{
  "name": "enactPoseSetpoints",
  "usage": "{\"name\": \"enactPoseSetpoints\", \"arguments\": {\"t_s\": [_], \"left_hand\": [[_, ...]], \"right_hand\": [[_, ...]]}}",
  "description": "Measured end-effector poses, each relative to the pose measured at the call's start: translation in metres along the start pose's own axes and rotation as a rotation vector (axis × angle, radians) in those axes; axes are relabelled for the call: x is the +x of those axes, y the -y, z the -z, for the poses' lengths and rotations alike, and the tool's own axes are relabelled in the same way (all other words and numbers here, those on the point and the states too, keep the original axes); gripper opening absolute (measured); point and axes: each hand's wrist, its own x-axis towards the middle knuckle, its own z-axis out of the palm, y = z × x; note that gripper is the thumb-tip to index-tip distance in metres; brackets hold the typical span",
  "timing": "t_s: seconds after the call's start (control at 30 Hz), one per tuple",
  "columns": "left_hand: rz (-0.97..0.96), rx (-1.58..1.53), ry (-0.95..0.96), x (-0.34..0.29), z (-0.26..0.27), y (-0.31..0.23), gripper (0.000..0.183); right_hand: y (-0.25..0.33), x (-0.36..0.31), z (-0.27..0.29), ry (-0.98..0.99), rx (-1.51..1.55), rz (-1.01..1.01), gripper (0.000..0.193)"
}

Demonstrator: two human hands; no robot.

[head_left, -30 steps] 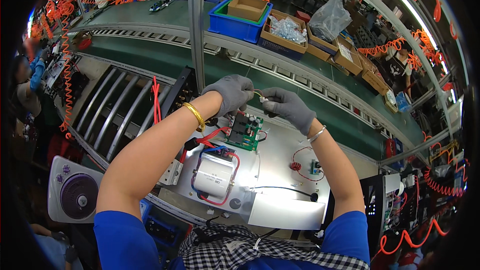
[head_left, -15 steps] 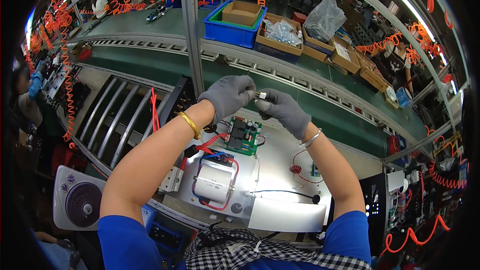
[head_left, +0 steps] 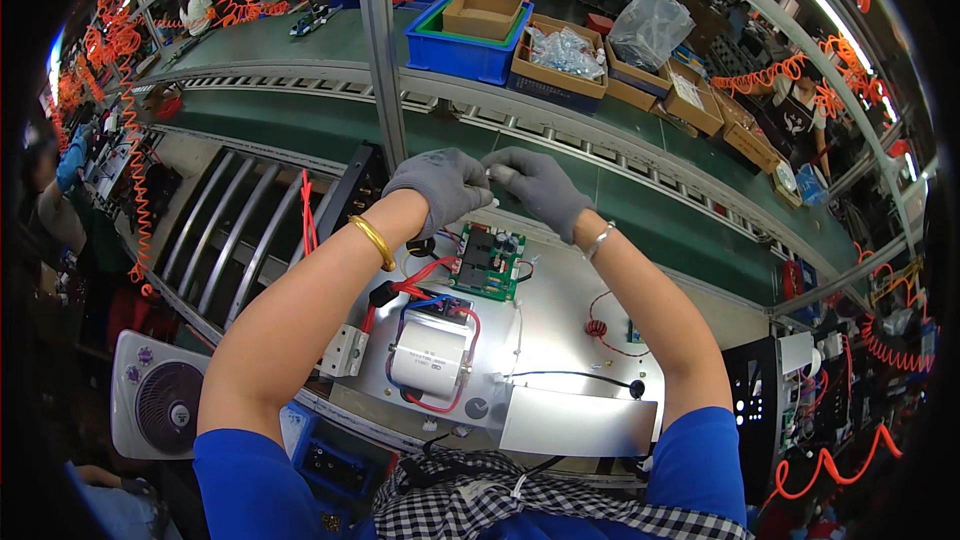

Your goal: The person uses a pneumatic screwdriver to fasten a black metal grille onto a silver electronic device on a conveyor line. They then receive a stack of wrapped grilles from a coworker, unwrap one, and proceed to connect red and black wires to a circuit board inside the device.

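Observation:
Above the far edge of a silver metal panel (head_left: pixel 560 340), my two grey-gloved hands meet. My left hand (head_left: pixel 440 186) is closed, with a small white plug connector (head_left: pixel 494 202) poking out at its fingertips. My right hand (head_left: pixel 541 187) pinches close beside it; a tiny pale bit shows between the fingertips, too small to name. Below the hands, a green circuit board (head_left: pixel 488 262) is mounted on the panel. Nearer to me sits a white cylindrical capacitor (head_left: pixel 428 356) with red and blue wires around it.
Behind my hands run a green conveyor (head_left: pixel 650 210) and a metal upright (head_left: pixel 381 50). Beyond stand a blue crate (head_left: pixel 455 58) and cardboard boxes (head_left: pixel 560 85). A fan (head_left: pixel 165 400) is at left; a black perforated panel (head_left: pixel 748 395) stands at right.
My right hand has shifted left and slightly up, closer to my left hand. The white connector, earlier at the right fingertips, now shows beside the left fingertips.

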Motion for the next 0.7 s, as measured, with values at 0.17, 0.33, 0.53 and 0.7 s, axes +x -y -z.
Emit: {"name": "enactPoseSetpoints", "arguments": {"t_s": [0.17,0.33,0.53,0.7], "left_hand": [[0.213,0.282,0.165,0.003,-0.003,-0.008,0.029],[0.253,0.334,0.245,0.005,-0.009,-0.011,0.033],[0.252,0.331,0.269,0.009,-0.014,-0.008,0.035],[0.265,0.346,0.350,0.015,-0.015,-0.003,0.048]], "right_hand": [[-0.014,0.019,-0.018,0.097,-0.294,0.080,0.030],[-0.027,0.018,-0.020,0.112,-0.410,0.018,0.031],[-0.035,0.001,-0.011,0.130,-0.369,-0.006,0.032],[-0.052,-0.011,-0.015,0.136,-0.364,-0.014,0.031]]}}
